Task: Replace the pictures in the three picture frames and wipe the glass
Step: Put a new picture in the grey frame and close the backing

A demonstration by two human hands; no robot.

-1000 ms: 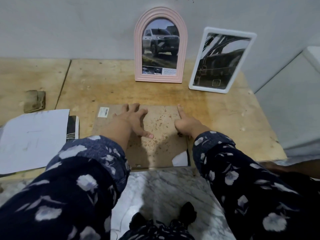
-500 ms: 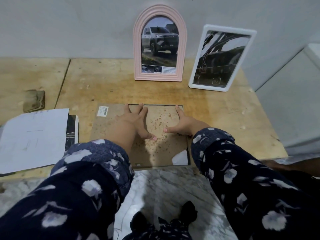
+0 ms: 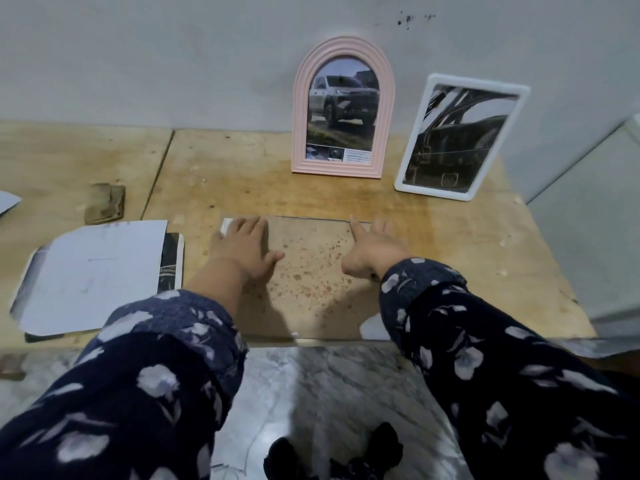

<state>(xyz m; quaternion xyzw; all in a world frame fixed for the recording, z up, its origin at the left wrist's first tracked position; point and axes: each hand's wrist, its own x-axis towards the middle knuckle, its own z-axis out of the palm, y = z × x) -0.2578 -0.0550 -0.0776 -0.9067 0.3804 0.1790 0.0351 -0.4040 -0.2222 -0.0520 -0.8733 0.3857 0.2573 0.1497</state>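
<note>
Your stained wooden table [image 3: 433, 244] bears a flat backing board [image 3: 311, 271], paper sheets [image 3: 93, 268], a folded cloth [image 3: 105, 203], and two standing frames: pink [image 3: 298, 133], white [image 3: 408, 168].

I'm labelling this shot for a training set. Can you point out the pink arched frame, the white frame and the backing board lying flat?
pink arched frame [image 3: 298, 109], head view, left side of its rim.
white frame [image 3: 401, 173], head view, lower left rim.
backing board [image 3: 311, 271], head view, bare speckled middle.

Brown speckled frame backing [image 3: 311, 271] flat on table; pink arched frame [image 3: 343, 109], white frame [image 3: 460, 140] upright
</note>
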